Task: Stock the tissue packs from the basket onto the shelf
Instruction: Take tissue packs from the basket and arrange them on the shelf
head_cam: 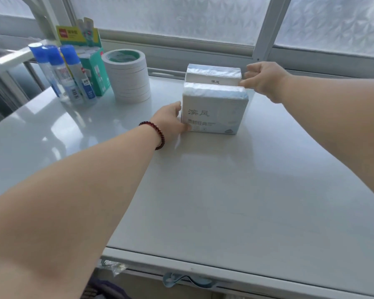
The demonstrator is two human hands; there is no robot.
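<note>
Packs: front pack (214, 108), white-blue and printed, upright on shelf (225, 190), gripped at its side by left hand (171, 121). Rear pack (213, 75) pinched by right hand (263, 79) fingertips. Beyond them, frosted window (171, 16).

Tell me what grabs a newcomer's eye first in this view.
Two white tissue packs stand one behind the other mid-shelf: the front pack and the rear pack. The left hand touches the front pack's left side, the right hand the rear pack's right end. A stack of tape rolls sits to their left.
</note>
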